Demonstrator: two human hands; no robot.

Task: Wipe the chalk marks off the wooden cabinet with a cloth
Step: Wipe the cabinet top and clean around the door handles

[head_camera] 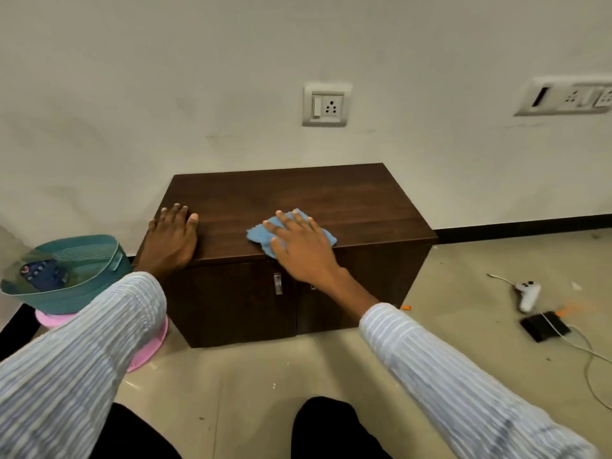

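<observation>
A low dark wooden cabinet (347, 200) stands against the white wall, with two doors and a metal handle (278, 283) on its front. A blue cloth (260, 234) lies on the cabinet top near the front edge. My right hand (299, 246) presses flat on the cloth with fingers spread. My left hand (172, 238) rests flat on the top's left front corner, holding nothing. No chalk marks show on the visible wood.
A teal basket (76, 276) with a dark object inside sits on a pink stool (150, 349) left of the cabinet. On the floor at right lie a white controller (528, 294), a black device (544, 326) and white cables. Wall sockets (326, 106) are above.
</observation>
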